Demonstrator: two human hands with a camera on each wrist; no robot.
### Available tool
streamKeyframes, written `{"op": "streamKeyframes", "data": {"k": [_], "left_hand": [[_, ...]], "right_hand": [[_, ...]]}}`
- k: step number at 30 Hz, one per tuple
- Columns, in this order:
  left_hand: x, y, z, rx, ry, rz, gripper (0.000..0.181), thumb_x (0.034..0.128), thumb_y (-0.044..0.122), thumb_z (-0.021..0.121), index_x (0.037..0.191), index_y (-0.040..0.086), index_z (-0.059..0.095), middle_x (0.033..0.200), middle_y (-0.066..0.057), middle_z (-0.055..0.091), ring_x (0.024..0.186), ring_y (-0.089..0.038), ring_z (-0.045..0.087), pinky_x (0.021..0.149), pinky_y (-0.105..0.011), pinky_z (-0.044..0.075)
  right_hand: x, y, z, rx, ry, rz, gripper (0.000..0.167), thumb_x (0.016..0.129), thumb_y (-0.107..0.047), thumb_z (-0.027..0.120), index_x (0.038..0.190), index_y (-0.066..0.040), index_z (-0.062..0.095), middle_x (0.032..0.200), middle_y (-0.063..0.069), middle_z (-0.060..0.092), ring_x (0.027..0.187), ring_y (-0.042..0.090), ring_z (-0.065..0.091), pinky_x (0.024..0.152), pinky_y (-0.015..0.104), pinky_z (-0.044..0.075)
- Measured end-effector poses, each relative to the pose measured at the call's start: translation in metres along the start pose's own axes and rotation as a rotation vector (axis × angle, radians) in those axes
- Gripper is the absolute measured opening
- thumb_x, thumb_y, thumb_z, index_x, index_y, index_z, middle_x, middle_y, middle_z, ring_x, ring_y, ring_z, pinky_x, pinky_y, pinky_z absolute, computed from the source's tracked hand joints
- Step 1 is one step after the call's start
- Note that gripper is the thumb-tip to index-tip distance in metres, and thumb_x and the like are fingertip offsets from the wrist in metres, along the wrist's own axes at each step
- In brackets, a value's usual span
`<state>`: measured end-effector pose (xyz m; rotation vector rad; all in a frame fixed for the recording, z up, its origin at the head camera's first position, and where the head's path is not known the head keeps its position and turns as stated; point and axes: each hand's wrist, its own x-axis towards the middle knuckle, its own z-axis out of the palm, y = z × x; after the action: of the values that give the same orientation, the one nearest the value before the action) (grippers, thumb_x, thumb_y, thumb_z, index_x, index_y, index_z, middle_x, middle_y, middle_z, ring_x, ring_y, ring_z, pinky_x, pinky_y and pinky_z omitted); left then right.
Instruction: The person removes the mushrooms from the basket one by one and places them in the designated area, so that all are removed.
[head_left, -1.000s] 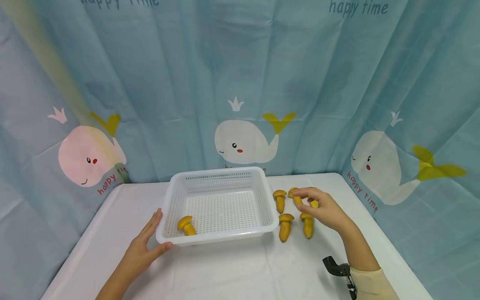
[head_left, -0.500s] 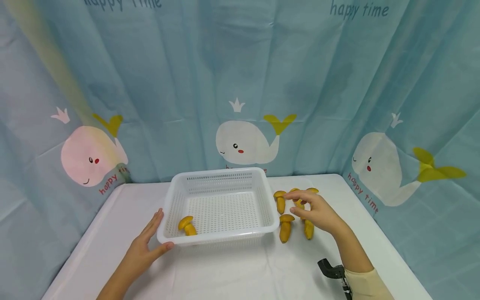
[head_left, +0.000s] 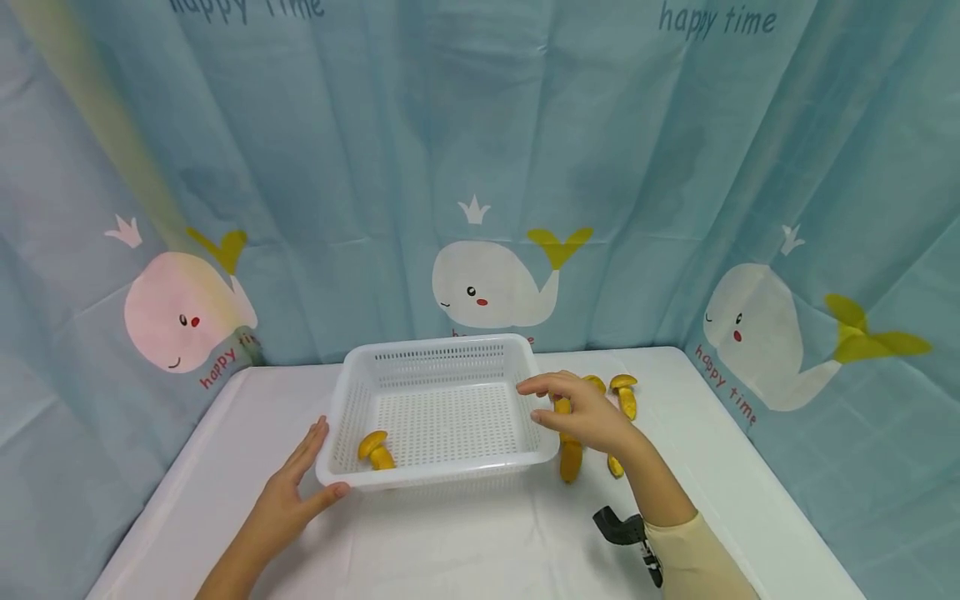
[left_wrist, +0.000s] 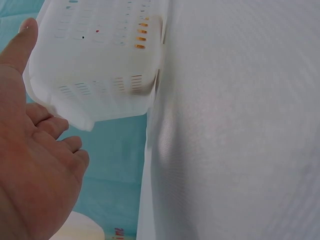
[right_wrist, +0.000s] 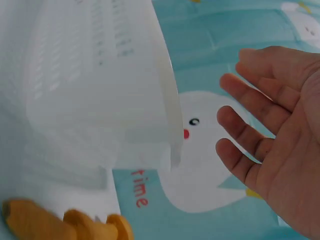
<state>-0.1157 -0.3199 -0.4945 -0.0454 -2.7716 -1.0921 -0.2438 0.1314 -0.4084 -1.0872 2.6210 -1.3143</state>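
Observation:
A white perforated plastic basket (head_left: 435,477) stands on the table, with one yellow mushroom (head_left: 377,450) lying in its front left corner. My left hand (head_left: 279,510) rests at that corner, fingers extended along the left side and thumb at the front rim; the left wrist view shows the fingertips by the rim. Over the basket's right rim hovers my right hand (head_left: 588,414), its fingers loosely bent; the right wrist view shows nothing in its palm. Several mushrooms (head_left: 571,461) lie right of the basket, some partly hidden by the right hand, one in the open at the back (head_left: 625,397).
A white cloth (head_left: 450,542) covers the table. Blue curtains (head_left: 360,200) with whale prints hang behind it and along both sides. A black strap device (head_left: 619,527) is worn at the right wrist beside a beige sleeve (head_left: 686,554).
My right hand has moved left from above the mushrooms to the basket's right rim, uncovering the back right mushrooms. My left hand and the basket stay in place.

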Motion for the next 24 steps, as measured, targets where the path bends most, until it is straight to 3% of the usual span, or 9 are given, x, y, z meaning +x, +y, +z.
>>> {"op": "streamKeyframes", "data": {"k": [11, 16, 24], "left_hand": [[0.0, 0.0, 0.0, -0.003, 0.004, 0.002, 0.101, 0.0883, 0.046, 0.079, 0.165, 0.029, 0.015, 0.172, -0.003, 0.011, 0.155, -0.046, 0.018, 0.106, -0.08, 0.028], [0.0, -0.001, 0.0, -0.002, 0.0, -0.006, 0.102, 0.0879, 0.048, 0.079, 0.165, 0.031, 0.014, 0.172, -0.002, 0.01, 0.155, -0.046, 0.018, 0.107, -0.08, 0.028], [0.0, -0.001, 0.0, -0.012, -0.001, 0.005, 0.102, 0.0874, 0.046, 0.08, 0.165, 0.031, 0.015, 0.172, -0.002, 0.011, 0.154, -0.047, 0.018, 0.107, -0.08, 0.028]], "right_hand": [[0.03, -0.019, 0.028, 0.003, -0.072, -0.068, 0.035, 0.096, -0.022, 0.075, 0.129, -0.029, 0.069, 0.131, -0.015, 0.066, 0.113, 0.012, 0.058, 0.096, 0.038, 0.051], [0.038, -0.021, 0.038, 0.004, -0.088, -0.051, 0.035, 0.095, -0.023, 0.075, 0.13, -0.028, 0.069, 0.131, -0.017, 0.066, 0.115, 0.012, 0.058, 0.098, 0.039, 0.051], [0.048, -0.021, 0.05, 0.015, -0.103, -0.095, 0.035, 0.096, -0.021, 0.074, 0.131, -0.021, 0.069, 0.132, -0.014, 0.066, 0.117, 0.02, 0.059, 0.097, 0.051, 0.052]]}}
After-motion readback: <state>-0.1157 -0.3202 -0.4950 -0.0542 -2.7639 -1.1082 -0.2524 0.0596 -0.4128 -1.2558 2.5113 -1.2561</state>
